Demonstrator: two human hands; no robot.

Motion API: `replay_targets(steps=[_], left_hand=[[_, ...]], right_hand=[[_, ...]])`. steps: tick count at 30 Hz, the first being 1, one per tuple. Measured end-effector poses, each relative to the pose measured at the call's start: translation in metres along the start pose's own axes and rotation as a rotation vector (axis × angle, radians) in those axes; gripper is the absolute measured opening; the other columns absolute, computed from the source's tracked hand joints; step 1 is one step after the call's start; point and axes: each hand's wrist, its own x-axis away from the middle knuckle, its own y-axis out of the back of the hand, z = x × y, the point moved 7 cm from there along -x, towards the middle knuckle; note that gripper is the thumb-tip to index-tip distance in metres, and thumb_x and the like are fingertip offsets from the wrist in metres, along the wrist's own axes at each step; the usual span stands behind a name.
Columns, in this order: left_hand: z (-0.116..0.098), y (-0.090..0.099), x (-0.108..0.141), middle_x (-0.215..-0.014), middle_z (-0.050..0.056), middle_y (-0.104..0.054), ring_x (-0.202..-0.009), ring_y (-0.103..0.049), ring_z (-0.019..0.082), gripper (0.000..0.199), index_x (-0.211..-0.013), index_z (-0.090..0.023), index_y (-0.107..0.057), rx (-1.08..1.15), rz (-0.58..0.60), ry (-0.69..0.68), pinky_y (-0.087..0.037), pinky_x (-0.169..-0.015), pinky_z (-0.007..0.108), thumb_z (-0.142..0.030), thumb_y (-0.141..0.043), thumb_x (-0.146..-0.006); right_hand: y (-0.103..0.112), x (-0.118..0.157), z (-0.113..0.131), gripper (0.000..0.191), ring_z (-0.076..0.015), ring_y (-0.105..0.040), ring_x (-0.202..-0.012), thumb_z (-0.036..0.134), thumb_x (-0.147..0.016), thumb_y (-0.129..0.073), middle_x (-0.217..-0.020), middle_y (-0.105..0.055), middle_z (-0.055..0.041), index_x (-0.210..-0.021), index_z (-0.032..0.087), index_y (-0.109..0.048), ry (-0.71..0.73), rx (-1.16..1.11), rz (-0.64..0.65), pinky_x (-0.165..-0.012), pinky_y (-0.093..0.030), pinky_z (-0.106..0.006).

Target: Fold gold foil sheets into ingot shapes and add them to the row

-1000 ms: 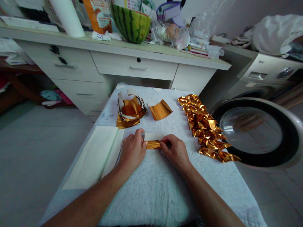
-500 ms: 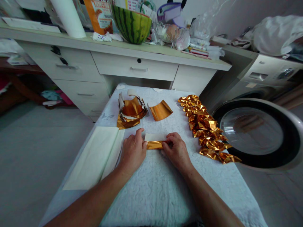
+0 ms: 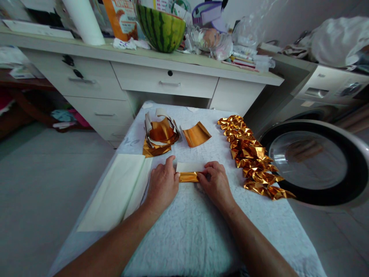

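Observation:
A sheet of gold foil paper (image 3: 188, 177) lies in front of me with its near edge folded over, gold side up; its pale back shows beyond the fold. My left hand (image 3: 163, 181) pinches the left end of the fold, and my right hand (image 3: 215, 181) grips the right end. Farther off are a curled stack of gold paper (image 3: 161, 132) and a single curved gold sheet (image 3: 197, 134). To the right runs a row of folded gold paper ingots (image 3: 250, 154). Pale tissue-like sheets (image 3: 112, 188) lie left of my left hand.
All of this rests on a cloth-covered table (image 3: 184, 238). Behind stands a white desk (image 3: 173, 84) with a cut watermelon (image 3: 161, 29), an orange packet (image 3: 121, 19) and a paper roll (image 3: 83, 21). At right, a washing machine's open round door (image 3: 354, 165) reaches close to the table.
Almost nothing differs. Both hands keep hold of the folded foil paper in the same place, and the view has shifted very slightly.

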Motion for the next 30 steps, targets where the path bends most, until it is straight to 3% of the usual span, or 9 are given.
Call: replay_targets(steps=[30], left_hand=[[0.0013,-0.0002,-0.0003,-0.081,0.003,-0.064,-0.084,-0.062,0.024,0.05,-0.129,-0.013,-0.036,-0.006,-0.018,0.004,-0.047,-0.081,0.037,-0.016,-0.056,-0.084]], right_hand=[[-0.0016,0.0001,-0.0002,0.01,-0.0235,-0.052,-0.091,0.018,-0.079,-0.064,-0.096,-0.06,-0.0084,-0.07,0.019,-0.068,0.004,0.039,-0.005,-0.086,-0.045,-0.039]])
